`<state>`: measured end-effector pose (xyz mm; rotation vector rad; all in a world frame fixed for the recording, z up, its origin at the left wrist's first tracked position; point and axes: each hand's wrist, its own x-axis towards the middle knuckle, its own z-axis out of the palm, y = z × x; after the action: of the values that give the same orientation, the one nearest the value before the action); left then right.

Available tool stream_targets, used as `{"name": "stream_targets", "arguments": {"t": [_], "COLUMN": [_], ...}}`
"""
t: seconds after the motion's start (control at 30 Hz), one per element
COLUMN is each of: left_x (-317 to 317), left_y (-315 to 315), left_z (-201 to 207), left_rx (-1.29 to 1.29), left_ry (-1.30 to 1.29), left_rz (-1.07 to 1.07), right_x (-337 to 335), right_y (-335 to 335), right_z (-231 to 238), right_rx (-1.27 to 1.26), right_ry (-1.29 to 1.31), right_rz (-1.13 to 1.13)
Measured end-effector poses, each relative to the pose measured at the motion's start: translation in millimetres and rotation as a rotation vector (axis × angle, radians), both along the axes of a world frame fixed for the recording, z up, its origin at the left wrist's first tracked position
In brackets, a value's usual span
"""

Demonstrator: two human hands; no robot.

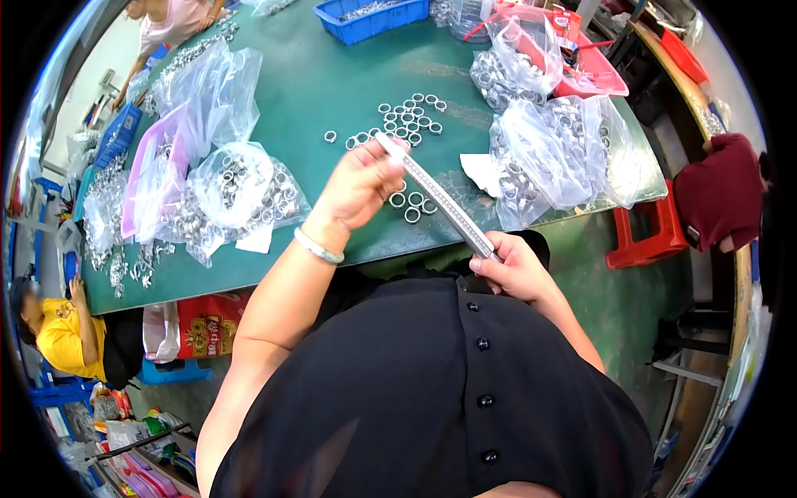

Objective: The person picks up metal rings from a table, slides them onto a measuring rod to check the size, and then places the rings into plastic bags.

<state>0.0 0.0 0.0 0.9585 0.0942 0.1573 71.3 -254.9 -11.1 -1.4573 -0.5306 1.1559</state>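
A long, straight silver bar [444, 202] with a row of small dark marks along it slants between my hands, over the near edge of the green table [332, 83]. My left hand [363, 184] is closed at its upper end, fingers bent around the whitish tip, which is a little blurred. The lower end sits in the closed fingers of my right hand [519, 267]. Several metal rings [407, 116] lie loose on the table just beyond my left hand, and a few more rings [413, 214] are under the bar. One ring [330, 136] lies apart to the left.
Clear bags of metal rings [241, 195] and a purple tray [158, 158] are at left. More filled bags [556, 153], a pink basket [594, 70] and a white paper [481, 173] are at right. A blue bin [369, 18] stands far off. Other people sit around; a red stool [643, 228] is at right.
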Motion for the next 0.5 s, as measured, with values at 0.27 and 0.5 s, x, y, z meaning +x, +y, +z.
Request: {"name": "stream_targets", "arguments": {"t": [0.27, 0.5], "left_x": [-18, -6], "left_y": [26, 23], "left_z": [22, 19], "left_rx": [-0.086, 1.326], "left_ry": [0.046, 0.316], "left_rz": [0.129, 0.147], "right_x": [2, 3], "right_y": [-10, -10], "right_z": [0, -1], "right_rx": [0.021, 0.04], "right_ry": [0.013, 0.028], "right_rz": [-0.07, -0.08]}}
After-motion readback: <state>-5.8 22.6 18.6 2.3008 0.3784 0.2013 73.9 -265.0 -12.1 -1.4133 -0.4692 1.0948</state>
